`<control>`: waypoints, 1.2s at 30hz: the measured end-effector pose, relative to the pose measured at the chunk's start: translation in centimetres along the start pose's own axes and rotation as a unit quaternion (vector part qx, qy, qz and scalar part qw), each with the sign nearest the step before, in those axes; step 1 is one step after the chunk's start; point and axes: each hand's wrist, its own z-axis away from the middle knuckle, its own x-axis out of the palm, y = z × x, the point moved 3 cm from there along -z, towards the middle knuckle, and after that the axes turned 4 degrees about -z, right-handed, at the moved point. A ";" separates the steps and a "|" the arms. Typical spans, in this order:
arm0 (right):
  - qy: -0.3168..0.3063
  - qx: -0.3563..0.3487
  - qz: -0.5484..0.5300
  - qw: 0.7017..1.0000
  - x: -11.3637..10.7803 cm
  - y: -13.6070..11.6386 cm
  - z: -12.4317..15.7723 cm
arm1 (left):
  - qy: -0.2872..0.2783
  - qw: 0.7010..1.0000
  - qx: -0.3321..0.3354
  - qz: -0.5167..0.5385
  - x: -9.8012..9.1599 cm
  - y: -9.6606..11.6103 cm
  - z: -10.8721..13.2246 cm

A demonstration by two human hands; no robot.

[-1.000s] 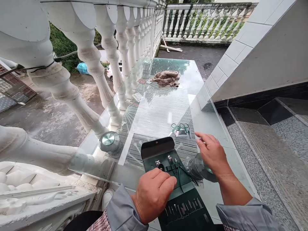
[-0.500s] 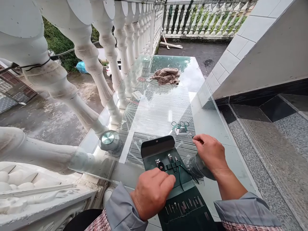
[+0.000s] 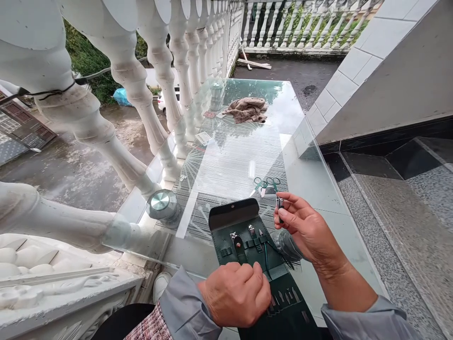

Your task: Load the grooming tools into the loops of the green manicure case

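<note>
In my raised right hand (image 3: 313, 233), a small nail clipper (image 3: 280, 208) is pinched between thumb and fingers, over the glass table. My left hand (image 3: 238, 293) is closed at the left side of an unfolded dark green manicure case (image 3: 220, 240); its fingertips are hidden. Strapped in the upper panel are a large nail clipper (image 3: 239, 246), a smaller clipper (image 3: 255, 236) and a pointed tool (image 3: 264, 245). Several slim metal tools (image 3: 286, 296) sit in the lower panel, partly covered by my left hand. Beyond the case lie two green-handled scissors (image 3: 261, 183), (image 3: 273, 181).
The glass tabletop (image 3: 314, 189) rests on faceted supports, one (image 3: 163, 208) at its near left corner. A crumpled brown cloth (image 3: 246, 109) lies at the far end. White balusters (image 3: 130, 89) line the left; stone steps (image 3: 396, 212) rise on the right.
My right hand has turned palm inward and lifted the clipper upright from beside the scissors. My left hand has shifted slightly right, covering more of the lower panel's tools.
</note>
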 end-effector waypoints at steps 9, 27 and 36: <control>-0.018 -0.039 0.157 0.987 2.2 1.3 1.2 | -0.070 0.997 -0.026 -0.016 0.8 -0.1 0.0; -0.153 -0.211 0.399 0.879 4.5 1.4 1.2 | -0.073 0.997 -0.037 -0.008 0.9 0.1 0.2; -0.169 -0.205 0.473 0.840 4.5 1.7 1.0 | -0.071 0.996 -0.044 -0.008 0.9 0.1 0.2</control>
